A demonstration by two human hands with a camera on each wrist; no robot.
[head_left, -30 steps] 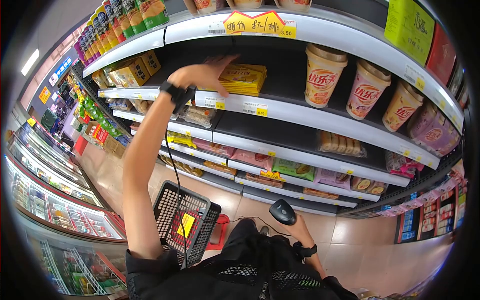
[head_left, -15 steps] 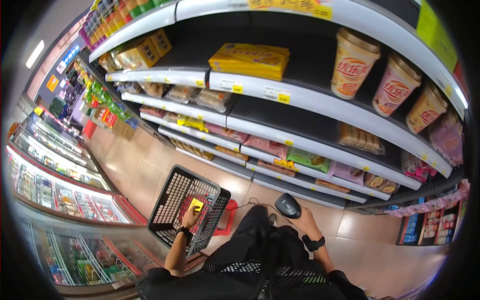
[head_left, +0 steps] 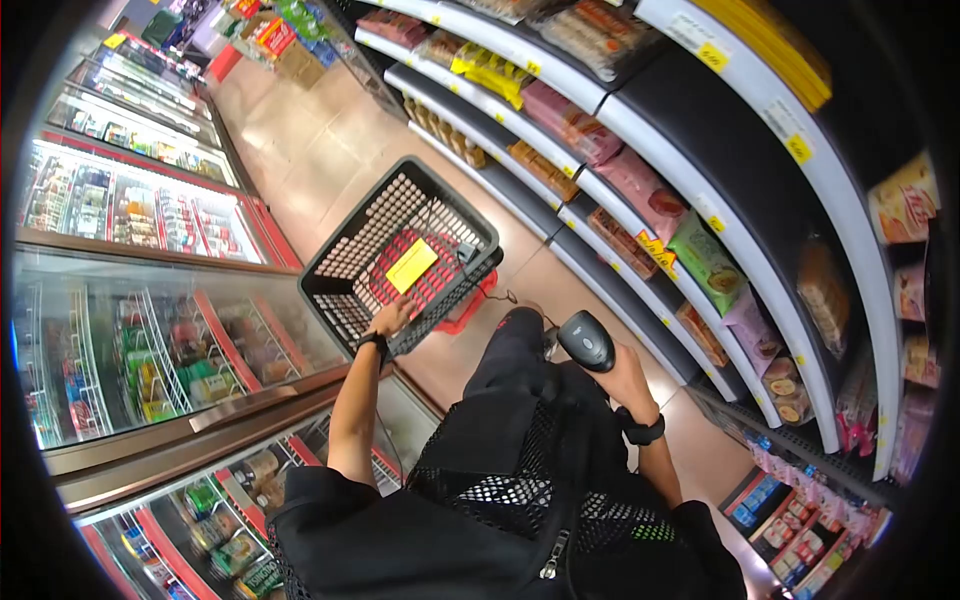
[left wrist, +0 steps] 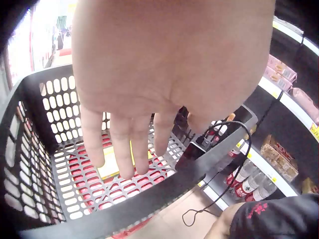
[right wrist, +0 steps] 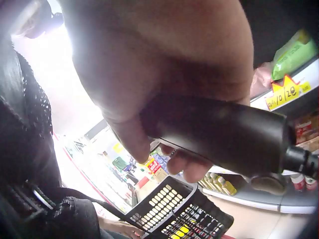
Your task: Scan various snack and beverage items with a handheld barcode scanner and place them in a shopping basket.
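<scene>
My left hand (head_left: 393,318) is over the near side of a dark grey shopping basket (head_left: 335,265), its fingers reaching down inside. A flat yellow pack (head_left: 412,265) lies on the basket's slatted floor. In the left wrist view the straight fingers (left wrist: 122,144) hang in front of this yellow pack (left wrist: 112,167), partly hiding it. My right hand (head_left: 628,378) grips a black handheld barcode scanner (head_left: 586,340) in front of the body. From the right wrist, its dark handle (right wrist: 214,132) shows under the palm, with fingers wrapped round it and a cable leaving the end.
Something red (head_left: 465,310) is under the basket. A small dark device with a cable (head_left: 465,252) is at the basket's far wall. Glass-fronted freezers (head_left: 150,330) line the left; shelves with packaged snacks (head_left: 705,260) curve along the right. Yellow packs (head_left: 765,45) sit on an upper shelf.
My left hand has come down from the yellow packs on the shelf to the basket. The head view has turned down and left. The right hand keeps hold of the scanner.
</scene>
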